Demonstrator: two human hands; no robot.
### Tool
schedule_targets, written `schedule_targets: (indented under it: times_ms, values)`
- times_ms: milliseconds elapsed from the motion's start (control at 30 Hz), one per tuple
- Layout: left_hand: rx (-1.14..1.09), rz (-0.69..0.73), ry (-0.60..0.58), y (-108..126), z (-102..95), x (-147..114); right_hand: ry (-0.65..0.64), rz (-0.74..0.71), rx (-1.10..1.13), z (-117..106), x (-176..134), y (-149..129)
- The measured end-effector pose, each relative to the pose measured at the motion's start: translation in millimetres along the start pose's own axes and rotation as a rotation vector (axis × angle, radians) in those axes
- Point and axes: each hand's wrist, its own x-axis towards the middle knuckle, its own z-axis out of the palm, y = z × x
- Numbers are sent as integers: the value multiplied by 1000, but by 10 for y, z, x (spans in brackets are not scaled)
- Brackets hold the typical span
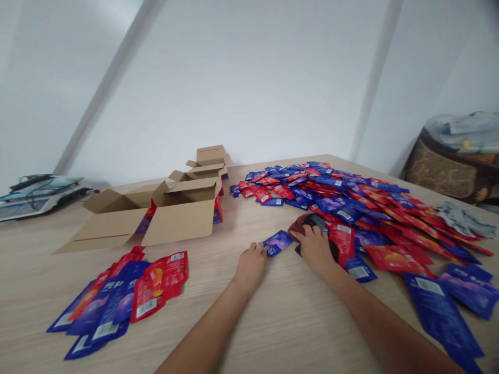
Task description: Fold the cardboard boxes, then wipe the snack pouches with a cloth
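The blue packet [277, 243] lies on the counter [218, 332] between the 2 hands, just beside the pile [319, 202]. The left hand [250, 262] has its fingers curled on the packet's left end; its thumb is hidden, so I cannot tell whether this grip pinches or only presses. The right hand [314, 246] has its grip closed over a brown cloth [297, 225] at the packet's other end, with a dark thing, too blurred to name, under the palm. The step in hand looks like wiping this 1 packet; the next move calls for a steady left hand and light, flat pressure from the cloth.
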Motion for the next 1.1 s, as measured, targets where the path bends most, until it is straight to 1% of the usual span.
schedule_targets:
  times_ms: [67, 133, 200, 233, 300, 367, 433, 467, 500, 567, 633, 667, 733, 833, 900, 933, 1000, 1033, 1100]
  values:
    - [-16, -1, 14, -32, 23, -9, 40, -58, 24, -67, -69, -129]
    - [-28, 6, 17, -62, 40, -14, 58, -180, 67, -107, -152, -328]
    - [-32, 28, 12, -89, 47, -14, 36, -282, 105, -106, -201, -472]
    - [-31, 40, 10, -100, 49, -11, 19, -301, 118, -91, -201, -495]
    - [-28, 60, 8, -118, 53, -3, -9, -265, 123, -54, -161, -436]
    - [-25, 73, 17, -129, 59, 6, -31, -186, 105, -32, -101, -305]
    - [-25, 86, 25, -137, 67, 13, -35, -127, 84, -48, -75, -209]
    - [-26, 86, 29, -140, 70, 14, -27, -127, 85, -67, -83, -200]
    - [-28, 83, 32, -144, 72, 15, -15, -151, 97, -90, -104, -219]
    - [-34, 81, 24, -151, 68, 14, 6, -259, 145, -132, -163, -320]
    - [-41, 80, 7, -153, 55, 12, -6, -364, 197, -148, -202, -422]
    - [-42, 80, 3, -152, 45, 10, -23, -380, 213, -142, -202, -443]
    - [-47, 75, 5, -149, 27, 2, -52, -323, 210, -102, -159, -396]
    - [-103, 46, 43, -149, 19, -26, -52, -142, 155, -8, -39, -143]
    - [-242, -6, 113, -158, 44, -46, -7, -32, 145, 43, 29, 41]
    - [-356, -47, 158, -163, 68, -50, 33, 13, 157, 56, 50, 108]
    - [-677, -172, 217, -170, 138, -41, 138, 64, 199, 53, 58, 161]
    - [-869, -251, 215, -170, 180, -26, 187, 62, 222, 37, 45, 143]
    - [-1242, -387, 154, -163, 266, 15, 254, 6, 255, -12, -14, 26]
